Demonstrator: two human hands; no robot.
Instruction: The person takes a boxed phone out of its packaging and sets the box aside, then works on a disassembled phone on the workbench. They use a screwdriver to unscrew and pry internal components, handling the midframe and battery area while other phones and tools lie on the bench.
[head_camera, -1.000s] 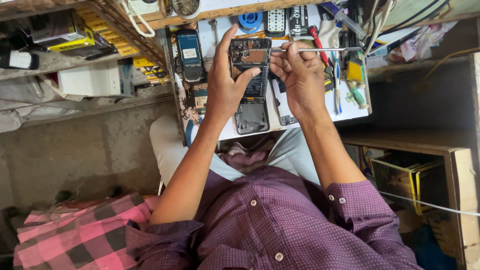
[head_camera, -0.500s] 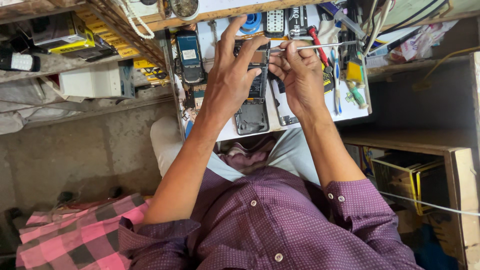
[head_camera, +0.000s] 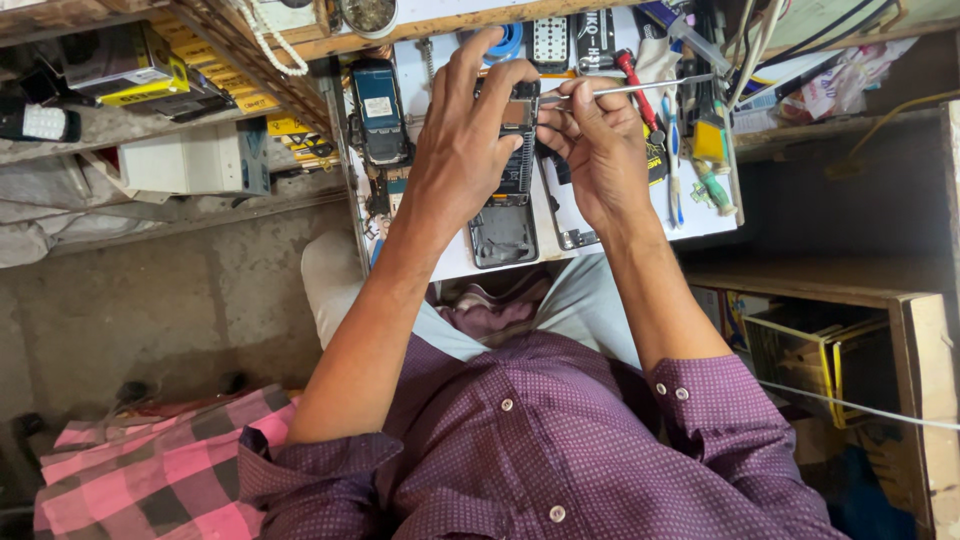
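So the left hand (head_camera: 462, 150) is wrapped around an opened-up phone (head_camera: 515, 140), thumb and fingers curled over its top and left edge, holding it up just above the white surface (head_camera: 620, 215) with its circuit board side facing up. Right next to it the right hand (head_camera: 598, 150) has its fingers pinched shut on a thin metal screwdriver (head_camera: 640, 88), the shaft running out to the right and the near end pointing in at the phone's right edge; can't quite tell if the tip is actually touching the board, the fingers cover that spot. Both hands are pretty much touching each other over the middle of the surface. Right under the held phone there's a dark grey phone back shell (head_camera: 503, 235) lying flat near the front edge, and just beside it a slim metal frame piece (head_camera: 575, 238). Off to the left sits a blue phone (head_camera: 379, 110) with a pale sticker on it. To the right it's a mess of tools: a red-handled screwdriver (head_camera: 636, 85), a toothbrush (head_camera: 674, 170) and a green-handled tool (head_camera: 718, 188). Up top there's a blue round roll of tape (head_camera: 508, 42) peeking out past the fingertips. Person's in a purple dotted shirt (head_camera: 540, 450), and a pink checked cloth (head_camera: 150, 470) is down on the lower left.
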